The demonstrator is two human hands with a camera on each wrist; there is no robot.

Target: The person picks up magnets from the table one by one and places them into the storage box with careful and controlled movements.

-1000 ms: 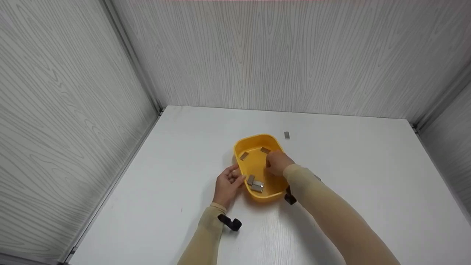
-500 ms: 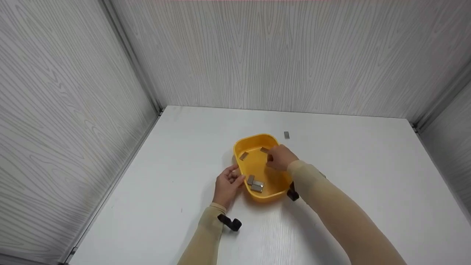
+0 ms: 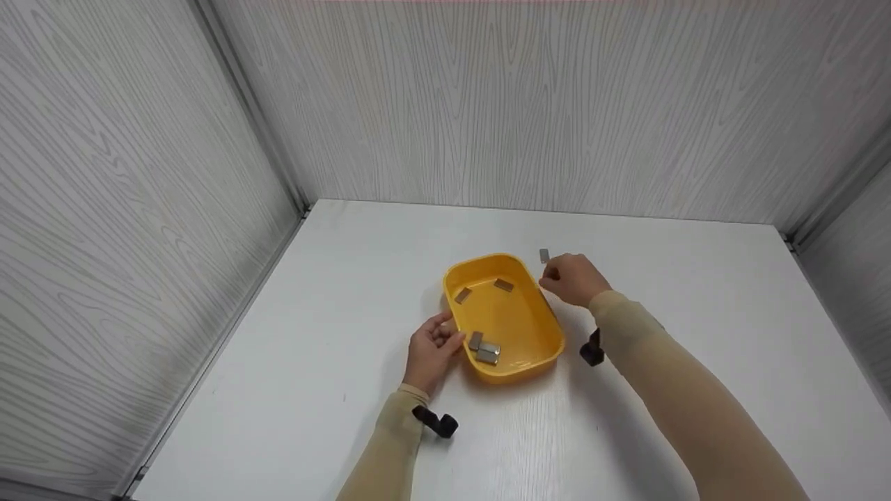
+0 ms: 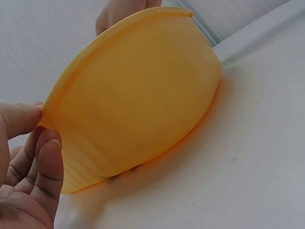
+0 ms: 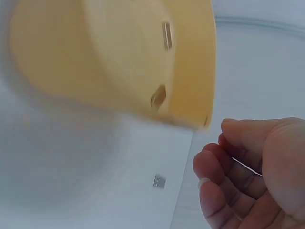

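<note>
A yellow plastic tub (image 3: 515, 313) with rounded corners stands on the white table. My left hand (image 3: 429, 351) holds its left side, thumb at the rim and the other fingers against the outer wall. Inside lie several small grey rectangular metal pieces (image 3: 488, 357), a few grouped near the front left and others along the far end. Beyond the tub's far right corner, one more metal piece (image 3: 544, 256) lies on the table. My right hand (image 3: 574, 280) is beside the right rim, close to that piece, its fingers loosely curled. Nothing shows between them in the right wrist view.
The white table (image 3: 362, 278) is bounded by a grey wood-grain panel (image 3: 487, 104) at the back and similar panels on both sides. A black wrist-camera mount (image 3: 437, 422) sits on the left sleeve, another (image 3: 592, 350) on the right.
My right hand has come up out of the tub and moved right and away, past the rim toward the lone metal piece. My left hand and the tub have stayed in place.
</note>
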